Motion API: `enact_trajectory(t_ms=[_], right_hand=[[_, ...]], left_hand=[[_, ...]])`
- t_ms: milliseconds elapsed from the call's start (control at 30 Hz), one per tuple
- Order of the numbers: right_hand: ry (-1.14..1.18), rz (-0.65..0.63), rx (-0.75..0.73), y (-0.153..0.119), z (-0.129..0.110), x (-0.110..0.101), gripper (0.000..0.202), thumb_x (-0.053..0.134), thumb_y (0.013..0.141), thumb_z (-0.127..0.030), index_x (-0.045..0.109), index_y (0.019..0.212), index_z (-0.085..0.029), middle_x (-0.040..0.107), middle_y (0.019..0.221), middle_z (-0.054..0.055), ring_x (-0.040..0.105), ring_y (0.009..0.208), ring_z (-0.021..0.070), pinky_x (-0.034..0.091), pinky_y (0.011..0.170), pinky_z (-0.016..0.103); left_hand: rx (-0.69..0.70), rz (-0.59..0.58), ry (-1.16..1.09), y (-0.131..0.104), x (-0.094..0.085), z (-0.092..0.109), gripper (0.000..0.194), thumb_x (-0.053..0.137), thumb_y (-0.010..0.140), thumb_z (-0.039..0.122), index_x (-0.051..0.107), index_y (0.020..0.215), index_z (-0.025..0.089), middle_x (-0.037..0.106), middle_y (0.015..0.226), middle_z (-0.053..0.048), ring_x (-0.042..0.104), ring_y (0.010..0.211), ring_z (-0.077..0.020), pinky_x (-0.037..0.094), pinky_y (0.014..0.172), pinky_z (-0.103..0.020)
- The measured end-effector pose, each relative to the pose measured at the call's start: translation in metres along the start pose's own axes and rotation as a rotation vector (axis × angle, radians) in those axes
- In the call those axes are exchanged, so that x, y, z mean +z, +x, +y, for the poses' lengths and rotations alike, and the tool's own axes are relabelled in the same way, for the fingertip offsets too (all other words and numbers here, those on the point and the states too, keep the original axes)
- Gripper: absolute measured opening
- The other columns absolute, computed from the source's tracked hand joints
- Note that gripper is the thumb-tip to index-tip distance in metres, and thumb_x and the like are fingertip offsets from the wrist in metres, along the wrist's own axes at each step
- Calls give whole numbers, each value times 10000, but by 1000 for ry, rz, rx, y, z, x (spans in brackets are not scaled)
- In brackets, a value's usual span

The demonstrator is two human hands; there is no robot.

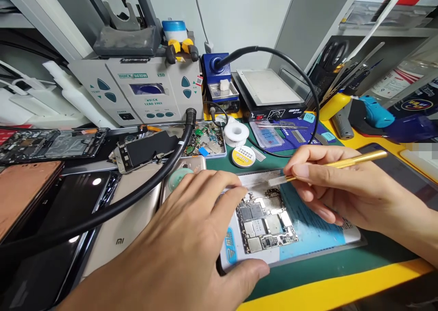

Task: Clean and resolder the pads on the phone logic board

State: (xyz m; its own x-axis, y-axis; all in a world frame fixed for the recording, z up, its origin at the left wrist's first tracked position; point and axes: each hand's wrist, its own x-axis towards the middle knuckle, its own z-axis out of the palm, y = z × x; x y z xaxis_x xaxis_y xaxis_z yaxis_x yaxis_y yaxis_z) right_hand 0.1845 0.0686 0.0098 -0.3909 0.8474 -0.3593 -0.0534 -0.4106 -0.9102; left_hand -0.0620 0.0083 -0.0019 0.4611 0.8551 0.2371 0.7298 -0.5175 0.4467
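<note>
My right hand (328, 183) pinches a slim brush (356, 159) with a gold handle. Its pale, flat tip points left, just above the far edge of a phone circuit board (268, 224). The board lies flat on a white and blue pad (316, 240), with silver shields and dark chips facing up. My left hand (191, 238) reaches in from the left with thumb and fingers apart. Its fingertips are at the board's far left corner, and the thumb rests by the pad's near edge. Whether those fingertips touch the board, I cannot tell.
A hot air station (143, 92) stands behind, its black hose (150, 178) crossing the left side over several phones. Behind the pad are a solder spool (236, 132), a round tin (243, 156), a tray of parts (219, 153) and a heating plate (273, 89).
</note>
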Motion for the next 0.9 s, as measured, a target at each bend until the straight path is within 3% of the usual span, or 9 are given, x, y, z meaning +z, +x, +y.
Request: enact_trajectory(t_ms=[133, 300, 567, 900], right_hand=[[48, -58, -29, -1, 0, -1, 170, 881, 775, -315, 785, 790, -176, 709, 626, 22, 606, 368, 114, 436, 311, 145], [-1, -66, -78, -2, 6, -4, 97, 837, 840, -270, 785, 811, -194, 739, 644, 23, 646, 399, 126, 474, 338, 158], [-55, 13, -154, -11, 11, 1, 159, 822, 846, -295, 767, 719, -217, 653, 549, 19, 587, 427, 132, 503, 388, 217], [-67, 33, -212, -12, 12, 3, 144, 835, 812, -295, 762, 713, -220, 608, 514, 14, 543, 420, 135, 462, 378, 225]], left_hand=[[12, 18, 52, -4, -2, 1, 432, 743, 798, 417, 698, 1159, 185, 691, 1237, -113, 628, 1153, -360, 538, 1011, -603], [23, -10, 48, -7, -2, -2, 347, 672, 900, 371, 644, 1211, 220, 639, 1292, -68, 560, 1240, -279, 476, 1118, -522], [-42, 13, 4, -6, 3, 3, 429, 728, 773, 278, 582, 1176, 250, 651, 1258, -42, 575, 1212, -253, 482, 1115, -476], [-4, 67, 48, -9, 5, 3, 455, 705, 784, 270, 551, 1211, 234, 648, 1225, -31, 581, 1215, -224, 440, 1179, -442]])
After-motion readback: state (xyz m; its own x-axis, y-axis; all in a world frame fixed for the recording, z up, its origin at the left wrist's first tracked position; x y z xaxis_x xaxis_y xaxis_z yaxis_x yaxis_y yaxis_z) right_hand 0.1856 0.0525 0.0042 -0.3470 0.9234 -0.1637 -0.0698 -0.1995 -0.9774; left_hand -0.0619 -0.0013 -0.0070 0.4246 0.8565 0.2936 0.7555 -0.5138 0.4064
